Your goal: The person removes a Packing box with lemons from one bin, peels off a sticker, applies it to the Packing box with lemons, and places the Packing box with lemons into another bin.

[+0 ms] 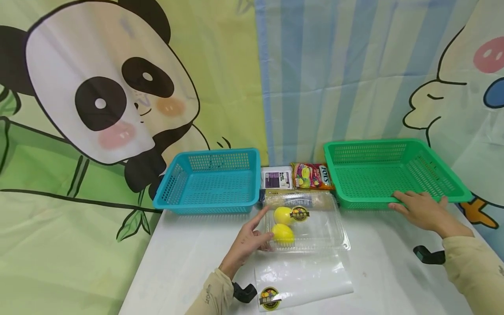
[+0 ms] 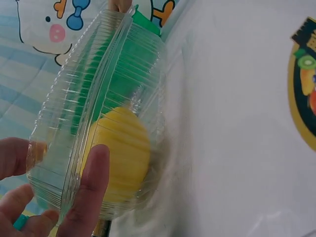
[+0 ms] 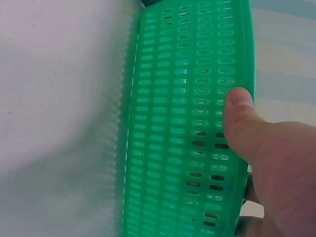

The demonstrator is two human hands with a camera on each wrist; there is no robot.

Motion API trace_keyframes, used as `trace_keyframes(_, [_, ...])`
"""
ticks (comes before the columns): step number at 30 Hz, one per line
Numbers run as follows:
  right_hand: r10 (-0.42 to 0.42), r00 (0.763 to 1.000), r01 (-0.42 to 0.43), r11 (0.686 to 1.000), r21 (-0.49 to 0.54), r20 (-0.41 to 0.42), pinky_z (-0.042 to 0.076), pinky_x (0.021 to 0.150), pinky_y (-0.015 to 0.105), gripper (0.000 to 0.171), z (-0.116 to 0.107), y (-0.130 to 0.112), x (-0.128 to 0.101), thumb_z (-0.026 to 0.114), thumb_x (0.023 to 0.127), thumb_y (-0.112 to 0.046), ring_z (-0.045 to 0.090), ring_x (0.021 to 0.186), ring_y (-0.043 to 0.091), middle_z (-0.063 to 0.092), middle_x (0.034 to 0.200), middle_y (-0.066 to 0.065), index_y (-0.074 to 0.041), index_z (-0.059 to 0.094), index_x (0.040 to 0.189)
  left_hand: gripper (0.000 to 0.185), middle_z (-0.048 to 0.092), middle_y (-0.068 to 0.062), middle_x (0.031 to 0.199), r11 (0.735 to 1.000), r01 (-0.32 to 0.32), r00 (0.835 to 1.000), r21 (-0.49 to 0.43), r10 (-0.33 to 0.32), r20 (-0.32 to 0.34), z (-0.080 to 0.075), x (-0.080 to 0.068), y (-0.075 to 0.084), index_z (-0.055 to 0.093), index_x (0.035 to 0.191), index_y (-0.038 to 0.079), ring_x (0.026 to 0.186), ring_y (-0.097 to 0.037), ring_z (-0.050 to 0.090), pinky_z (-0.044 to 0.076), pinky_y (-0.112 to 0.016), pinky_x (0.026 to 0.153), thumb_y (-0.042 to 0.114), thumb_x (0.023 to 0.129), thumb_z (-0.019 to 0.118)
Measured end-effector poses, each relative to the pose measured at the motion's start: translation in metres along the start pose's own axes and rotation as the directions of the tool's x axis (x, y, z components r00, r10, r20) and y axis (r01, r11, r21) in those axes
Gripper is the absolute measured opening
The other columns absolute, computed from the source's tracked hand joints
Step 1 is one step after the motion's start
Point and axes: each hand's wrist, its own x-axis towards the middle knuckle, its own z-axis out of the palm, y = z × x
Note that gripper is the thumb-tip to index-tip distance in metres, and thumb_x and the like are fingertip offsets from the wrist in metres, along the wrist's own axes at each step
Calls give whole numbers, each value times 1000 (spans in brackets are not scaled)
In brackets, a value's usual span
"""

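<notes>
A clear plastic fruit box (image 1: 320,229) lies on the table with two yellow lemons (image 1: 283,233) inside and a black-and-gold round label on its lid. My left hand (image 1: 246,240) touches the box's left end, its index finger stretched along the edge. In the left wrist view the thumb (image 2: 91,182) lies straight against the clear wall, in front of a lemon (image 2: 121,153). My right hand (image 1: 427,212) grips the front rim of the green basket (image 1: 370,203). Its thumb (image 3: 239,116) presses the outside wall; the other fingers are mostly hidden behind the rim.
Left of the box stands a blue basket (image 1: 206,209). Behind the box lie a white packet with a purple label (image 1: 277,178) and a colourful fruit-candy bag (image 1: 311,176). A clear plastic bag with a round label (image 1: 303,280) lies in front. A printed curtain (image 1: 299,87) hangs behind.
</notes>
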Motion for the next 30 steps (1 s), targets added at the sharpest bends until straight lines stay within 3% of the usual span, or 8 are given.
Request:
trace_keyframes(4, [-1, 1000, 1, 1000, -8, -12, 10, 86, 95, 73, 1, 0, 0, 40, 104, -59, 34, 121, 72, 41, 144, 41, 1, 44, 146, 84, 33, -17, 162, 1000, -2, 1000, -8, 1, -30, 1, -1, 0, 37, 156, 39, 56, -12, 60, 59, -29, 61, 6, 88, 73])
trace_keyframes(8, [-7, 1000, 7, 1000, -7, -19, 9, 87, 95, 74, 1, 0, 0, 40, 104, -60, 34, 121, 72, 41, 144, 41, 1, 44, 146, 85, 20, -7, 169, 1000, -15, 999, -6, 15, -43, 3, -6, 1, 37, 156, 38, 56, -10, 52, 55, -24, 57, 3, 88, 73])
trace_keyframes(15, [-3, 1000, 2, 1000, -6, -26, 9, 86, 95, 73, 2, 0, -2, 41, 104, -59, 35, 121, 71, 43, 143, 40, 1, 45, 146, 85, 19, -2, 169, 997, -71, 997, 18, 71, -19, 3, -14, 13, 37, 156, 39, 60, -9, 53, 55, -22, 58, 2, 89, 73])
trace_keyframes(20, [2, 1000, -2, 1000, -8, -20, 9, 87, 95, 75, 2, 0, 0, 39, 104, -60, 34, 121, 71, 41, 144, 41, 1, 43, 147, 84, 17, 0, 170, 996, -91, 996, 4, 91, -18, 2, -18, 25, 38, 155, 39, 62, -10, 55, 61, -29, 65, 1, 89, 73])
trace_keyframes(25, [3, 1000, -3, 1000, -1, -19, 8, 86, 95, 74, 2, 2, -1, 38, 105, -60, 34, 121, 71, 41, 144, 41, 1, 43, 147, 84, 16, 1, 170, 995, -97, 995, -11, 96, -11, 7, -12, 41, 38, 154, 42, 64, -13, 58, 63, -38, 70, 1, 89, 72])
trace_keyframes(27, [-1, 1000, 1, 1000, -1, -24, 8, 86, 96, 74, 2, 2, 0, 38, 105, -59, 34, 121, 71, 42, 144, 41, 1, 43, 147, 84, 17, 3, 169, 995, -97, 995, -15, 96, -11, 10, -8, 49, 38, 154, 42, 63, -15, 59, 63, -40, 70, 1, 89, 72])
trace_keyframes(30, [-3, 1000, 3, 1000, -1, -26, 7, 86, 96, 73, 3, 2, 1, 38, 105, -59, 34, 121, 72, 42, 144, 41, 0, 43, 146, 84, 37, -10, 157, 995, -101, 995, -17, 101, -11, 14, -2, 62, 37, 155, 41, 59, -15, 58, 63, -40, 69, 1, 90, 71])
